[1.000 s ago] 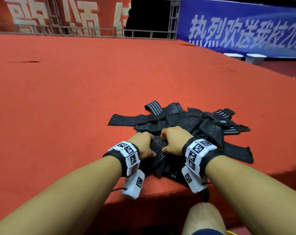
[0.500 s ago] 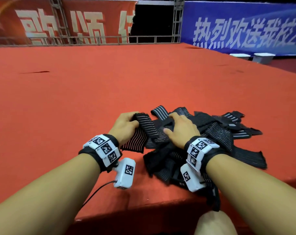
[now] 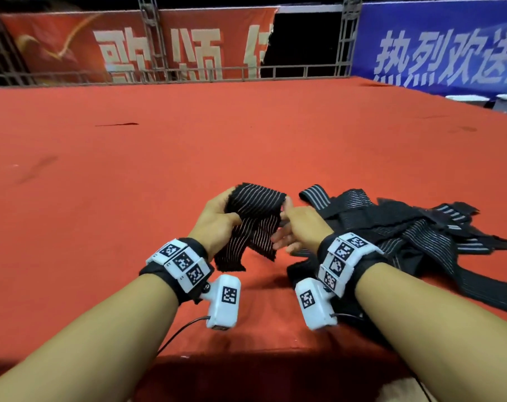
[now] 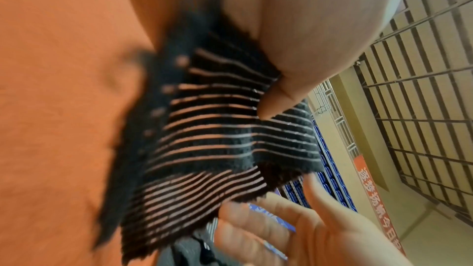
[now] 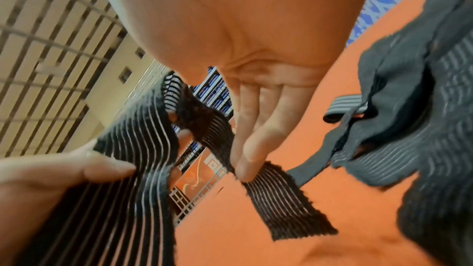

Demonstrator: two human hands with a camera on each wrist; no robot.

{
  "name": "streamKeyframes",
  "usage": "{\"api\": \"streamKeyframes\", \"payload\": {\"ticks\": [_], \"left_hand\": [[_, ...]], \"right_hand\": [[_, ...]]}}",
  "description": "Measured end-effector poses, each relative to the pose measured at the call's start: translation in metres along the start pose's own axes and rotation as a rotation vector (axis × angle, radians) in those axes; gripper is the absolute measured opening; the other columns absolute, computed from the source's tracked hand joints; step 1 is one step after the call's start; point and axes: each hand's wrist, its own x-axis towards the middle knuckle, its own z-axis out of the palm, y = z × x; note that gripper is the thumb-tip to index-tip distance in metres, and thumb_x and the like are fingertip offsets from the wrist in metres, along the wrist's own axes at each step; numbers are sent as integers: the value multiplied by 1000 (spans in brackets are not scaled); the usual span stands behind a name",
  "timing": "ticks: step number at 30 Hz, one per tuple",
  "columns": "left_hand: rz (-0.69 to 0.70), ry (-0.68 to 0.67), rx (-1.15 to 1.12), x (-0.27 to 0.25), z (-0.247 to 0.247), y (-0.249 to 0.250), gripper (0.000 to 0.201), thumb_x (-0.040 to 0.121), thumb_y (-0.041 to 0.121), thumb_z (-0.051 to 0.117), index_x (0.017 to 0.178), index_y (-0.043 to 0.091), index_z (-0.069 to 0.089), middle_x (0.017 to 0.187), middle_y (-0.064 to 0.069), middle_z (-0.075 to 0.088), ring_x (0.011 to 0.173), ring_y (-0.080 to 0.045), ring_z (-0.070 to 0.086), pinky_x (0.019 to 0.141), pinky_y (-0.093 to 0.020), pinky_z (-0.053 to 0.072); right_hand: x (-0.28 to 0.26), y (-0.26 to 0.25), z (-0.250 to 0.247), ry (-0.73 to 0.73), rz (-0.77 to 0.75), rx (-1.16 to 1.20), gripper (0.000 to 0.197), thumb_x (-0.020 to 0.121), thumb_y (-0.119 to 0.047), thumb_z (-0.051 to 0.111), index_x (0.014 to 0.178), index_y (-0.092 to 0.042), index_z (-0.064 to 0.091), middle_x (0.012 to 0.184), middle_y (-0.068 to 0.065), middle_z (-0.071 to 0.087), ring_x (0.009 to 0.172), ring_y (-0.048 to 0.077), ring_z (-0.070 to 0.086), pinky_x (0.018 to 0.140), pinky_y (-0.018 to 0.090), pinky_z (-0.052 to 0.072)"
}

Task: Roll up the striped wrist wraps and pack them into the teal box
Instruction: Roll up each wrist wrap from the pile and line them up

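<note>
Head view: one striped wrist wrap (image 3: 253, 224), black elastic webbing with thin pale lengthwise stripes and frayed cut ends, is held up above the red-carpeted platform (image 3: 188, 146), draped in a fold with both ends hanging. The left hand (image 3: 217, 220) grips its left side, thumb over the front and fingers behind; the right hand (image 3: 294, 224) touches the wrap's upper right corner with a fingertip, its other fingers loosely spread. The pile of wrist wraps (image 3: 406, 236) lies just right of the hands on the platform, a tangle of flat bands, some grey-striped, some plain black. The teal box is not in view. Judged step: a single wrap is separated and not yet rolled; the next move calls for finding one end, pulling the band flat and starting a tight turn. Left wrist view: striped wrist wrap (image 4: 225, 128), soft ribbed knit with a fuzzy edge, pinched under the left hand (image 4: 294, 37) at the thumb tip; the right hand (image 4: 294, 228) is below, fingers relaxed. Right wrist view: the wrap (image 5: 143, 159) sags between the two hands, limp and easily twisted; the right hand (image 5: 256, 120) has straight fingers resting on the hanging end, the left hand (image 5: 76, 171) clamps the other part; the pile (image 5: 409, 108) lies beside them on the carpet.
</note>
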Motion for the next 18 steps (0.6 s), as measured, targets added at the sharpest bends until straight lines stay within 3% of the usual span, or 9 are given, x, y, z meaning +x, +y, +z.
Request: {"api": "streamKeyframes", "payload": {"ticks": [3, 5, 7, 8, 10, 12, 13, 15, 18], "left_hand": [[-1, 46, 10, -7, -17, -1, 65, 78, -29, 38, 108, 24, 62, 90, 0, 68, 73, -5, 64, 65, -22, 54], [-39, 85, -28, -10, -26, -5, 66, 84, -28, 38, 115, 27, 58, 93, -1, 67, 69, -3, 66, 62, -21, 55], [-60, 115, -68, -12, -35, -10, 69, 88, -24, 39, 135, 26, 50, 102, 0, 68, 76, -4, 69, 66, -22, 56], [-57, 127, -88, -13, -39, -12, 73, 88, -24, 40, 142, 25, 45, 106, 0, 69, 81, -6, 70, 69, -23, 56], [-40, 138, -106, -13, -48, -15, 76, 87, -25, 41, 144, 25, 40, 111, -1, 68, 89, -8, 71, 74, -25, 57], [-39, 142, -88, -12, -56, -19, 76, 85, -25, 45, 144, 23, 40, 117, -3, 66, 96, -12, 69, 79, -28, 56], [-56, 146, -92, -12, -58, -23, 73, 85, -24, 47, 142, 21, 41, 118, -5, 66, 98, -16, 68, 80, -30, 56], [-140, 176, -127, -16, -60, -32, 57, 85, -22, 50, 131, 11, 48, 108, -11, 65, 91, -22, 67, 73, -34, 57], [-327, 292, -65, -29, -64, -64, 22, 87, -8, 61, 105, 4, 54, 95, -16, 62, 85, -29, 64, 71, -42, 56]], "right_hand": [[-1, -12, 15, -62, -26, 120, 55, 105, -57, 28, 125, -10, 51, 105, 18, 73, 94, 29, 73, 66, 34, 57], [0, -14, 26, -117, -53, 70, 55, 103, -54, 39, 138, -11, 46, 118, 13, 70, 104, 25, 70, 80, 38, 57], [-3, -15, 38, -207, -77, -16, 54, 100, -46, 55, 140, -11, 47, 120, 7, 69, 104, 19, 69, 81, 34, 56], [-5, -16, 45, -255, -91, -32, 49, 99, -40, 60, 136, -10, 51, 115, 4, 70, 101, 16, 70, 81, 32, 56], [-9, -17, 59, -322, -117, 18, 26, 99, -17, 63, 121, -5, 59, 89, -2, 72, 84, 10, 70, 77, 29, 58], [-9, -19, 68, -306, -154, 36, 11, 97, 1, 60, 108, -1, 59, 55, -13, 59, 58, 3, 62, 62, 23, 57], [-8, -19, 72, -268, -167, 3, 10, 95, 4, 61, 103, -1, 59, 46, -15, 49, 52, 4, 57, 58, 25, 56], [-6, -15, 76, -228, -172, -87, 12, 91, 3, 67, 98, -3, 60, 47, -11, 47, 55, 13, 56, 63, 38, 59], [-8, 2, 79, -283, -79, -204, 14, 86, 2, 72, 90, -8, 62, 70, 14, 62, 69, 28, 59, 77, 52, 57]]}}
